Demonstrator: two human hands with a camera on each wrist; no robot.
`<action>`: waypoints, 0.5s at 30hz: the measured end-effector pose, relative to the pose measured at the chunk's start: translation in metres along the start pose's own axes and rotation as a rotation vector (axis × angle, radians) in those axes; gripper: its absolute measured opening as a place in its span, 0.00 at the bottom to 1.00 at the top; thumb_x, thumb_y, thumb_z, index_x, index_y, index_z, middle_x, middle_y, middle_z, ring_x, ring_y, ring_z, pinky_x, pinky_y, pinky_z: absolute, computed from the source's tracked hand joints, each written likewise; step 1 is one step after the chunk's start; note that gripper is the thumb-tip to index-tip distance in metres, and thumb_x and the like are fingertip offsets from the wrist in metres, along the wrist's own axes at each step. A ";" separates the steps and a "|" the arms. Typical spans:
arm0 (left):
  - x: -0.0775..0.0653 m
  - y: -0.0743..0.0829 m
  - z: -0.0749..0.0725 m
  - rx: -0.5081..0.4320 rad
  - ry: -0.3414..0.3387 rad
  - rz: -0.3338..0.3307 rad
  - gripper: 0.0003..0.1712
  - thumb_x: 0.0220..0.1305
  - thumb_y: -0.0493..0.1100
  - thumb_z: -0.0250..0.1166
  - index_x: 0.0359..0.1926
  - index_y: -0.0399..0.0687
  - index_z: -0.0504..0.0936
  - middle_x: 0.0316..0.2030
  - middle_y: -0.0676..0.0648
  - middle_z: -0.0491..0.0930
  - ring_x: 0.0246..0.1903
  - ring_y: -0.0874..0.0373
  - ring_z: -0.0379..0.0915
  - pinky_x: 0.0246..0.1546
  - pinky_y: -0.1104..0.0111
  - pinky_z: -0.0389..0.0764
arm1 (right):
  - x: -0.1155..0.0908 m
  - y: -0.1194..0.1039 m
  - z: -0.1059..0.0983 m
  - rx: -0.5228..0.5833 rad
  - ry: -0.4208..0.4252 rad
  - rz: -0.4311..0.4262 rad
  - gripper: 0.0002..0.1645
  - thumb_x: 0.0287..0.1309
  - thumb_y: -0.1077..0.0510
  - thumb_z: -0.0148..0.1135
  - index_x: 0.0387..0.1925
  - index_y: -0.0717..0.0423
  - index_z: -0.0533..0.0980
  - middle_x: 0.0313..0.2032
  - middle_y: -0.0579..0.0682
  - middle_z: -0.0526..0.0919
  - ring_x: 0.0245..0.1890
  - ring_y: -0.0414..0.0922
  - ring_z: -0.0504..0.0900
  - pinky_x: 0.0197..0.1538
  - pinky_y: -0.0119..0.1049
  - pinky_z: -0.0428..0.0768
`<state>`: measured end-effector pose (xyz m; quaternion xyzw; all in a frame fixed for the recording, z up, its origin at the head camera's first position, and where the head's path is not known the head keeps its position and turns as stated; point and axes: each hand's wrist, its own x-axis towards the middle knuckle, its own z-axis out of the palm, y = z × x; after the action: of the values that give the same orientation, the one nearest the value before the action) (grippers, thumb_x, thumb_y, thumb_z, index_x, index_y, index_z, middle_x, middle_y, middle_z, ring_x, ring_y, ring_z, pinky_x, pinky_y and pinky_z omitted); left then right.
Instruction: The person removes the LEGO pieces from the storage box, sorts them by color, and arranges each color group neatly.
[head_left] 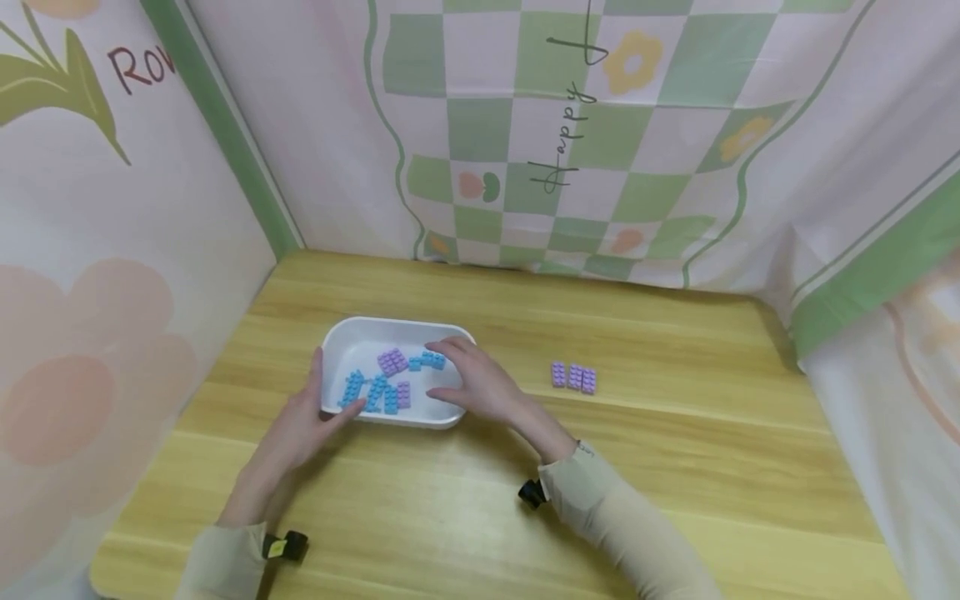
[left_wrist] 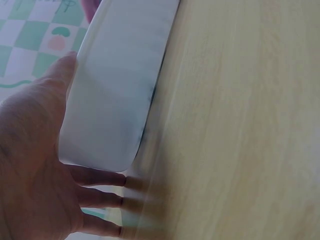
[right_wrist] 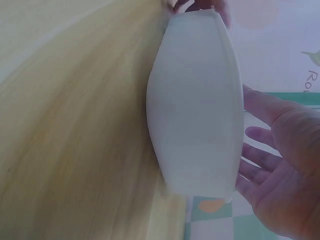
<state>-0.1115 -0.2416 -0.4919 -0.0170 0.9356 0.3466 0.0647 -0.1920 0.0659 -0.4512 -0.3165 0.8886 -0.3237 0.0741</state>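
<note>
A white plastic tray (head_left: 397, 421) sits on the table with blue building bricks (head_left: 377, 392) and purple building bricks (head_left: 392, 362) inside. My left hand (head_left: 303, 421) holds its near left corner, thumb over the front rim and fingers along the outer left wall. In the left wrist view the left fingers (left_wrist: 100, 196) reach past the tray's end. Over the tray's right end hovers my right hand (head_left: 480, 379), its thumb and fingers spread apart with nothing between them. Its fingertips are close to a small blue brick group (head_left: 427, 360). The tray wall (right_wrist: 195, 110) hides the bricks from the right wrist view.
Three purple bricks (head_left: 574, 377) lie on the table to the right of the tray. The wooden table (head_left: 420, 508) meets a checkered curtain (head_left: 555, 133) at the back and a printed cloth (head_left: 112, 208) at the left.
</note>
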 end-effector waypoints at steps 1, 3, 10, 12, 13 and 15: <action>0.000 0.000 0.000 0.001 0.000 -0.002 0.72 0.75 0.76 0.60 0.88 0.44 0.23 0.83 0.21 0.54 0.80 0.23 0.59 0.81 0.32 0.62 | 0.001 0.000 0.001 0.006 -0.007 0.007 0.42 0.67 0.51 0.79 0.78 0.55 0.73 0.74 0.59 0.78 0.74 0.57 0.79 0.79 0.55 0.78; 0.000 0.001 0.000 0.006 0.001 -0.008 0.72 0.75 0.77 0.60 0.88 0.44 0.23 0.83 0.21 0.54 0.80 0.23 0.59 0.81 0.32 0.62 | 0.004 -0.002 0.003 0.016 -0.020 0.012 0.43 0.67 0.51 0.79 0.78 0.54 0.73 0.73 0.59 0.78 0.74 0.57 0.79 0.79 0.55 0.78; -0.001 0.001 0.000 0.012 0.000 -0.009 0.72 0.75 0.77 0.60 0.89 0.44 0.23 0.83 0.21 0.54 0.79 0.22 0.60 0.80 0.31 0.64 | 0.016 -0.005 0.013 -0.017 -0.060 -0.035 0.42 0.65 0.52 0.80 0.75 0.61 0.75 0.67 0.61 0.83 0.69 0.57 0.82 0.77 0.53 0.80; 0.000 0.001 0.000 0.011 -0.002 -0.007 0.72 0.75 0.77 0.60 0.89 0.44 0.23 0.82 0.21 0.54 0.79 0.22 0.60 0.80 0.31 0.64 | 0.019 -0.005 0.016 -0.039 -0.065 -0.037 0.43 0.64 0.52 0.81 0.75 0.60 0.75 0.68 0.61 0.83 0.70 0.57 0.82 0.78 0.53 0.79; 0.000 0.001 0.000 0.008 -0.003 -0.007 0.72 0.75 0.77 0.60 0.88 0.44 0.23 0.83 0.21 0.54 0.79 0.22 0.60 0.80 0.31 0.64 | 0.021 -0.005 0.017 -0.049 -0.066 -0.037 0.43 0.64 0.52 0.81 0.75 0.60 0.75 0.69 0.61 0.82 0.70 0.57 0.81 0.79 0.53 0.78; 0.000 0.001 0.000 0.005 -0.002 -0.007 0.72 0.75 0.77 0.60 0.88 0.44 0.23 0.83 0.20 0.54 0.79 0.22 0.61 0.80 0.31 0.64 | 0.023 -0.006 0.019 -0.066 -0.066 -0.035 0.44 0.63 0.52 0.82 0.76 0.59 0.75 0.70 0.60 0.82 0.72 0.57 0.80 0.80 0.52 0.77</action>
<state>-0.1114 -0.2412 -0.4911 -0.0195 0.9363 0.3442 0.0670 -0.2010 0.0388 -0.4606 -0.3446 0.8902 -0.2850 0.0875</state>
